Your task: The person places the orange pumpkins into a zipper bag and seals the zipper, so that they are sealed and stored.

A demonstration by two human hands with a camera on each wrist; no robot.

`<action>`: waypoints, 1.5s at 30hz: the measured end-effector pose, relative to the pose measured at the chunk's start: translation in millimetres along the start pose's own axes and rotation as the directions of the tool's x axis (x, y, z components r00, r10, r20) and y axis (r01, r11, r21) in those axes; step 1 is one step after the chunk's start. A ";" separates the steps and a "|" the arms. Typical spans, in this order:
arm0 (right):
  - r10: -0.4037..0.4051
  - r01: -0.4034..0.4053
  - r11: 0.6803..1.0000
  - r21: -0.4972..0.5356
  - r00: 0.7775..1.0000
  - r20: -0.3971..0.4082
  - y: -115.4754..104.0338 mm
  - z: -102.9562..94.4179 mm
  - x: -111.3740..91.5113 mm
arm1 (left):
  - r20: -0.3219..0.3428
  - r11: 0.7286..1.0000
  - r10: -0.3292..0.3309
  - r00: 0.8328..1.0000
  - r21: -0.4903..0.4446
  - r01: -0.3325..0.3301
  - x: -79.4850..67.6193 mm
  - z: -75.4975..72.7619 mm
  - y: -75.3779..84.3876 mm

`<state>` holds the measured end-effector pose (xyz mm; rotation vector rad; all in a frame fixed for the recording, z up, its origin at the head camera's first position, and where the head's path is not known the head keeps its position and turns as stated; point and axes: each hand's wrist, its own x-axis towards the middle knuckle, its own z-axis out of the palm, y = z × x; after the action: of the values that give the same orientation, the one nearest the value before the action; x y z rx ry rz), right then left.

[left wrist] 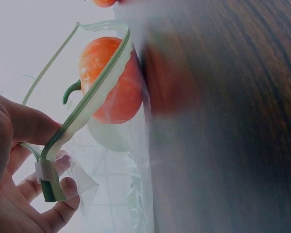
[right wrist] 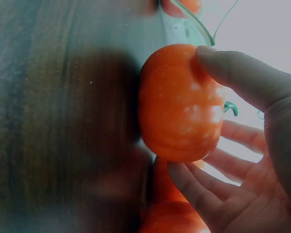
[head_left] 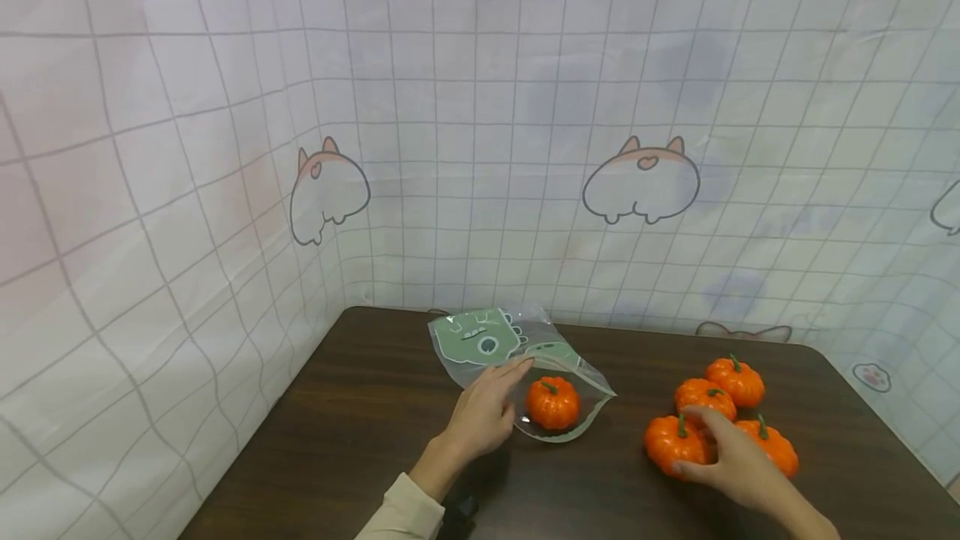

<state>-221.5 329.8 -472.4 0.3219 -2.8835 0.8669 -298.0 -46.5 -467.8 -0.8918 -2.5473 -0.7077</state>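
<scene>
A clear zip bag point(head_left: 474, 338) with a green cartoon creature printed on it lies on the table, its mouth spread toward me. Inside it sits one small orange pumpkin point(head_left: 552, 403) with a green stem. My left hand point(head_left: 483, 411) holds the bag's rim at one corner; in the left wrist view its thumb and fingers are around the green zip strip point(left wrist: 89, 97) near a white slider point(left wrist: 43, 170). At the right, my right hand point(head_left: 738, 461) grips another pumpkin point(right wrist: 179, 104), thumb on one side and fingertips on the other. That pumpkin rests close against the tabletop.
Several more pumpkins cluster by my right hand: one behind point(head_left: 705, 397), one farther back point(head_left: 737, 382) and one to the right point(head_left: 776, 450). The dark wooden table point(head_left: 360, 407) meets a grid-patterned curtain point(head_left: 480, 190) at its back and left.
</scene>
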 end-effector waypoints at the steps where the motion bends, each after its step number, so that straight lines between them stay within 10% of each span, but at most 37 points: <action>1: -0.002 0.002 1.000 -0.006 1.000 -0.003 0.4 1.4 0.1 | 0.001 1.000 0.000 1.000 0.000 0.000 0.0 0.0 0.1; 45: -0.053 0.054 0.997 0.048 0.998 -0.036 -16.8 7.4 1.0 | 0.017 1.000 -0.016 1.000 0.000 0.016 0.2 -1.0 0.3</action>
<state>-218.9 311.9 -469.5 0.3829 -2.8121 0.9255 -297.8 -46.7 -466.8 -0.8815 -2.5720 -0.7076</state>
